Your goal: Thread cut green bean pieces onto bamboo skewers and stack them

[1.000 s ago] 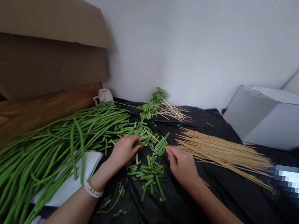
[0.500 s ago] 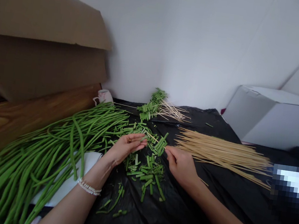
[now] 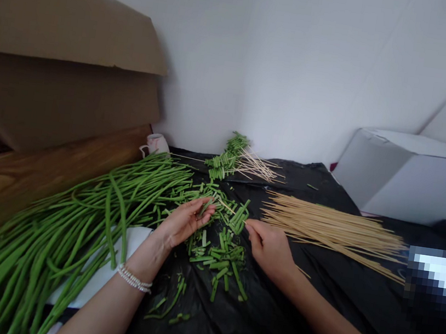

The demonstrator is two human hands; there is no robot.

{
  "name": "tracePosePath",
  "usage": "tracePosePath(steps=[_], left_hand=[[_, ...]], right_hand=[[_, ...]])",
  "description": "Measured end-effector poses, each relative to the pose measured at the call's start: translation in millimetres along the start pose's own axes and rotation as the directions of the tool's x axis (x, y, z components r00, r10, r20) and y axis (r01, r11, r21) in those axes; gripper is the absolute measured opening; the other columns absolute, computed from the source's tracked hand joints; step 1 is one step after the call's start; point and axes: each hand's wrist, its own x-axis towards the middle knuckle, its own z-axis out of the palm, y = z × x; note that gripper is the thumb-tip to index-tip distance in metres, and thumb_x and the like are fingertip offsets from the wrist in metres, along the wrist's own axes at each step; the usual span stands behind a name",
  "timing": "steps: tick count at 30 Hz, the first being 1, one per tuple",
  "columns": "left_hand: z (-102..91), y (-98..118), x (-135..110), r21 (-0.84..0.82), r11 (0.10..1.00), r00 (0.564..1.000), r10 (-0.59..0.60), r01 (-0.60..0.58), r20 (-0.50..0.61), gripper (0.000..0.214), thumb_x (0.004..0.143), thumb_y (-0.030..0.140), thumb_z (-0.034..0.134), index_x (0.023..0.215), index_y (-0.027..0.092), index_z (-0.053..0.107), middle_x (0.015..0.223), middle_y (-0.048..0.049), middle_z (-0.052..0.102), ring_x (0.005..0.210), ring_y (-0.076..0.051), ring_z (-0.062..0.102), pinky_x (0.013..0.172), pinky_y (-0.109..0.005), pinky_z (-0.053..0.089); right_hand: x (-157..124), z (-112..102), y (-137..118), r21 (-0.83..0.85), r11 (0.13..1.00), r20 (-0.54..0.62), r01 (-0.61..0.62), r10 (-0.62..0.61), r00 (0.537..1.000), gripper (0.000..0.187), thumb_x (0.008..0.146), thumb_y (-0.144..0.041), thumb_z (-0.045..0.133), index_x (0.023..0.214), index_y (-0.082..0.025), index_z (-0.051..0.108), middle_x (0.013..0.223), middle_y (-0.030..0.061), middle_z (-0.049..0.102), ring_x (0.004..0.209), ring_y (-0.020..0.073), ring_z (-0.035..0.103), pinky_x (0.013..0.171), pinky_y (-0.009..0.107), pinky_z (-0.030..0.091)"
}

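Observation:
My right hand (image 3: 272, 246) is closed round a thin wooden skewer (image 3: 226, 207), whose far end points left toward my other hand. My left hand (image 3: 188, 220), with a beaded bracelet at the wrist, has its fingers curled round a short piece of green bean (image 3: 206, 206) close to the skewer's tip. Whether the tip has gone into the bean is too small to tell. Under and between the hands lies a loose heap of cut bean pieces (image 3: 221, 255). Long uncut green beans (image 3: 46, 242) spread over the left side.
Loose skewers (image 3: 334, 227) lie to the right. At the back, bean pieces threaded on skewers (image 3: 223, 161) are stacked near a pinkish cup (image 3: 156, 144). A cardboard box (image 3: 72, 29) stands left, a white box (image 3: 424, 179) right. Black plastic sheeting (image 3: 258, 327) covers the table.
The fingers of my left hand have curled and turned slightly, bringing the bean piece more into view. My right hand and the skewer have barely moved.

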Motion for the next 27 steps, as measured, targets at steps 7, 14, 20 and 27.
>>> tracePosePath(steps=[7,14,20,27], left_hand=[[1.2,-0.3,-3.3,0.01,1.0,0.998,-0.009,0.008,0.054,0.034,0.082,0.0,0.056,0.114,0.011,0.059,0.111,-0.0144,0.067,0.098,-0.018,0.067,0.089,-0.028,0.052],[1.9,-1.8,-2.0,0.005,0.999,0.999,0.037,-0.037,0.038,0.038,0.079,0.001,0.062,0.115,0.01,0.058,0.108,-0.0137,0.069,0.098,-0.018,0.067,0.093,-0.03,0.051],[3.1,-2.5,-3.3,0.022,0.999,0.999,0.034,-0.035,0.039,0.036,0.078,0.001,0.063,0.113,0.01,0.06,0.109,-0.0132,0.069,0.101,-0.018,0.066,0.094,-0.03,0.051],[5.2,-2.6,-4.1,0.044,0.998,0.998,0.045,-0.047,0.041,0.036,0.076,0.003,0.066,0.112,0.011,0.062,0.108,-0.0135,0.069,0.101,-0.019,0.066,0.093,-0.029,0.052]], right_hand=[[-1.8,2.0,-2.4,-0.019,1.0,0.023,0.007,-0.006,1.0,0.027,0.093,-0.023,0.039,0.096,-0.022,0.066,0.089,0.0037,0.071,0.081,0.0162,0.065,0.076,0.025,0.045],[-3.8,4.9,-4.6,-0.031,0.999,0.087,0.008,-0.005,0.996,0.026,0.093,-0.023,0.039,0.093,-0.023,0.065,0.093,0.0041,0.071,0.089,0.0161,0.065,0.081,0.025,0.045],[-3.3,3.8,-6.2,-0.051,0.999,0.101,0.006,-0.001,0.995,0.026,0.093,-0.022,0.039,0.089,-0.023,0.064,0.091,0.0033,0.071,0.087,0.0157,0.065,0.078,0.024,0.044],[-3.2,4.2,-5.4,-0.065,0.998,0.11,0.004,0.003,0.994,0.026,0.093,-0.021,0.039,0.087,-0.023,0.065,0.091,0.0033,0.071,0.086,0.0155,0.065,0.076,0.024,0.045]])
